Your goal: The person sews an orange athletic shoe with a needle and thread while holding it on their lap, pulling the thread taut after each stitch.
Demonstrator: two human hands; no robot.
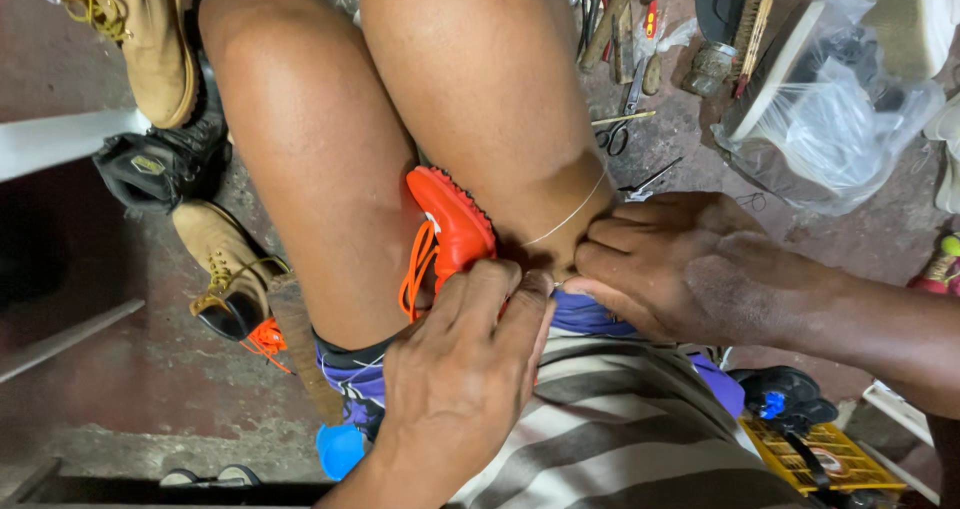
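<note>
Just beyond fingers, orange shoe

This is a shoe-repair workshop set on a bare, stained concrete floor. Far across the floor lies a scatter of hand tools: pliers, a brush and scissors. To the right sits a clear plastic bag with a white shoe sole beside it. On the left stand tan lace-up boots, waiting among other footwear. A yellow crate lies near right.
</note>
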